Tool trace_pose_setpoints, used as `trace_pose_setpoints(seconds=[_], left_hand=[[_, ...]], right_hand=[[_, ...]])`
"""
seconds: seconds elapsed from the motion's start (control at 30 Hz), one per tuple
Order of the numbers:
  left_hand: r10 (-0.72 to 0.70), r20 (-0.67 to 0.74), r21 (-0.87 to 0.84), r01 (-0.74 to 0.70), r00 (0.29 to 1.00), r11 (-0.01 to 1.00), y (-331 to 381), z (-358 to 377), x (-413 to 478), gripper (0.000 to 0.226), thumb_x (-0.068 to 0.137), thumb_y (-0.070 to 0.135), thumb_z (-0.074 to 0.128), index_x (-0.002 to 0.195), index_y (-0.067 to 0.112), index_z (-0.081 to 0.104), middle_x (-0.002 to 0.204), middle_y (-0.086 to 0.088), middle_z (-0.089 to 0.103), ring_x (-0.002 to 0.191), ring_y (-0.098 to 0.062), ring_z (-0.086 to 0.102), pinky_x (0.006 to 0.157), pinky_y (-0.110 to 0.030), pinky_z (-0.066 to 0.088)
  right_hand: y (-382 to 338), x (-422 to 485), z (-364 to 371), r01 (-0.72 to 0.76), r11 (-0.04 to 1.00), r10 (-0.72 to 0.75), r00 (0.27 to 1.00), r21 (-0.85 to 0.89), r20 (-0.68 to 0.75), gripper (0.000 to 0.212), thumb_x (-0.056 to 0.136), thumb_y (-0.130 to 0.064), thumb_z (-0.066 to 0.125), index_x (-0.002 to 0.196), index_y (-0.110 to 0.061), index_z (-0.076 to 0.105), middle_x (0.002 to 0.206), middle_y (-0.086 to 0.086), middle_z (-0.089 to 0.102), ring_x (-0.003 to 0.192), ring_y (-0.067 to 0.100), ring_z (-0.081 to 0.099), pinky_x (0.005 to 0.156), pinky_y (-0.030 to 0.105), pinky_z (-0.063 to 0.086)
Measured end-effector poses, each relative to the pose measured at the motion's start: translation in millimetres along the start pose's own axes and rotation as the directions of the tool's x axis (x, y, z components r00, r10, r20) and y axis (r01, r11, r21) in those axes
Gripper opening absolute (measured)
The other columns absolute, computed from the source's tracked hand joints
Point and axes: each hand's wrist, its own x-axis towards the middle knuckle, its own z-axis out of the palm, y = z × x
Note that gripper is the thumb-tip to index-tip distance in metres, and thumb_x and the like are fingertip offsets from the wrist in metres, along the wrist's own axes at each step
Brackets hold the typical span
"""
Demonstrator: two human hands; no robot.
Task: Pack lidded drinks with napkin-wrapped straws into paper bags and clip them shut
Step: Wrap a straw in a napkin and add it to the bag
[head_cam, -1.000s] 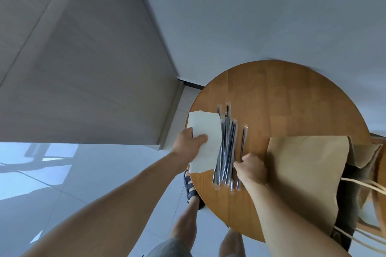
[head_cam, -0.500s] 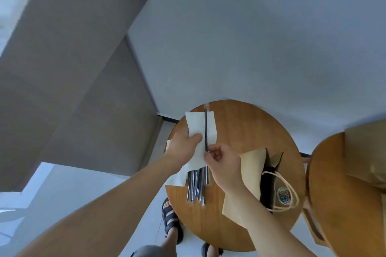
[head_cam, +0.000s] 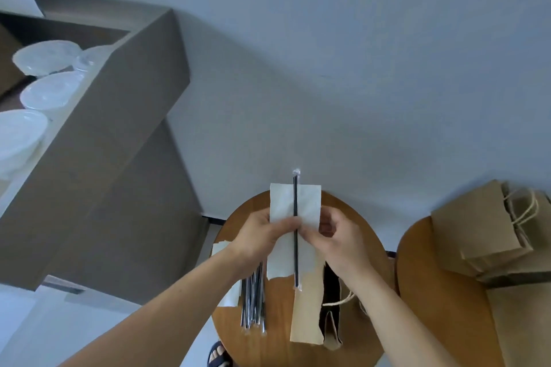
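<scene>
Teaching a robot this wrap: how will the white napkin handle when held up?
Probably floppy: the napkin has a wavy, bent near edge below the left hand and right hand. Likely very light: pinching fingers alone hold it. The black straw runs straight past both edges, so seems stiffer and may steady it.

Looking down from where I stand: a plain pale grey-blue wall (head_cam: 328,68) fills most of the view in soft, even light, and a dark skirting strip (head_cam: 213,219) runs along its foot above the glossy pale floor (head_cam: 29,331). A tall grey-brown counter (head_cam: 104,173) juts in at my left, while a round wooden table (head_cam: 277,348) stands directly below me against the wall, a second round wooden table (head_cam: 441,322) just beside it at my right
</scene>
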Motion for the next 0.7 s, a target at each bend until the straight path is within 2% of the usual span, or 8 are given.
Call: trace_pose_setpoints(seconds=[0.1, 0.17, 0.23, 0.33, 0.5, 0.53, 0.6, 0.7], left_hand=[[0.013, 0.068, 0.035, -0.015, 0.998, 0.999, 10, 21, 1, 0.021, 0.093, 0.026, 0.067, 0.108, 0.011, 0.07, 0.099, -0.006, 0.075, 0.09, -0.025, 0.073, 0.07, -0.026, 0.057], [0.016, 0.092, 0.075, -0.023, 0.996, 0.997, 14, 33, 4, 0.018, 0.093, 0.025, 0.066, 0.105, 0.012, 0.069, 0.095, -0.004, 0.075, 0.087, -0.023, 0.073, 0.067, -0.022, 0.056], [0.005, 0.113, 0.096, -0.015, 0.994, 0.995, 15, 41, 6, 0.018, 0.092, 0.025, 0.067, 0.105, 0.012, 0.069, 0.095, -0.002, 0.075, 0.088, -0.022, 0.073, 0.067, -0.023, 0.057], [-0.014, 0.148, 0.113, -0.003, 0.989, 0.994, 13, 50, 11, 0.021, 0.092, 0.024, 0.068, 0.11, 0.013, 0.069, 0.101, -0.003, 0.075, 0.093, -0.023, 0.073, 0.073, -0.03, 0.059], [-0.032, 0.058, 0.269, 0.015, 0.998, 0.963, -7, 46, 26, 0.047, 0.084, 0.021, 0.064, 0.13, 0.024, 0.053, 0.113, 0.001, 0.068, 0.091, -0.018, 0.071, 0.077, -0.034, 0.06], [-0.057, 0.032, 0.43, 0.038, 0.998, 0.902, -16, 43, 27, 0.053, 0.085, 0.02, 0.064, 0.136, 0.025, 0.048, 0.118, 0.004, 0.065, 0.093, -0.014, 0.069, 0.076, -0.03, 0.059], [-0.187, 0.05, 0.741, 0.089, 0.981, 0.666, -43, 39, 28, 0.069, 0.085, 0.023, 0.07, 0.145, 0.028, 0.038, 0.131, 0.004, 0.056, 0.107, -0.013, 0.062, 0.085, -0.026, 0.056], [-0.432, 0.119, 0.926, 0.057, 0.894, 0.373, -81, 47, 23, 0.093, 0.078, 0.039, 0.078, 0.152, 0.025, 0.024, 0.144, -0.004, 0.049, 0.123, -0.025, 0.054, 0.099, -0.034, 0.05]], right_hand=[[-11, -6, -20, -0.02, 0.998, 0.011, 0.991, 0.066, 0.135, 0.033, 0.075, -0.048, 0.08, 0.101, -0.029, 0.073, 0.099, -0.006, 0.075, 0.092, 0.013, 0.071, 0.079, 0.035, 0.06], [-11, -9, -30, -0.015, 0.999, 0.009, 0.993, 0.051, 0.119, 0.022, 0.078, -0.04, 0.08, 0.094, -0.027, 0.075, 0.095, -0.005, 0.076, 0.088, 0.013, 0.072, 0.074, 0.03, 0.06], [-6, -10, -41, -0.024, 0.998, 0.017, 0.993, 0.056, 0.119, 0.016, 0.079, -0.034, 0.081, 0.092, -0.026, 0.076, 0.094, -0.006, 0.076, 0.086, 0.011, 0.073, 0.07, 0.024, 0.058], [2, -10, -53, -0.063, 0.997, 0.058, 0.991, 0.04, 0.118, 0.018, 0.078, -0.033, 0.082, 0.093, -0.025, 0.076, 0.095, -0.008, 0.076, 0.088, 0.011, 0.072, 0.076, 0.03, 0.06], [18, 1, -73, -0.086, 0.996, 0.085, 0.99, -0.004, -0.113, 0.013, 0.081, -0.029, 0.079, 0.089, -0.022, 0.073, 0.085, -0.013, 0.075, 0.076, 0.006, 0.071, 0.062, 0.027, 0.058], [20, 6, -78, -0.086, 0.996, 0.087, 0.978, 0.015, -0.191, 0.009, 0.082, -0.028, 0.078, 0.086, -0.023, 0.071, 0.081, -0.015, 0.074, 0.072, 0.005, 0.07, 0.055, 0.022, 0.055], [25, 18, -83, -0.085, 0.996, 0.091, 0.94, 0.033, -0.329, 0.008, 0.085, -0.027, 0.074, 0.082, -0.024, 0.067, 0.074, -0.016, 0.072, 0.066, 0.002, 0.068, 0.046, 0.014, 0.048], [36, 38, -76, -0.132, 0.991, 0.116, 0.893, -0.007, -0.434, 0.009, 0.088, -0.029, 0.071, 0.085, -0.026, 0.063, 0.08, -0.013, 0.069, 0.07, 0.005, 0.068, 0.046, 0.016, 0.047]])
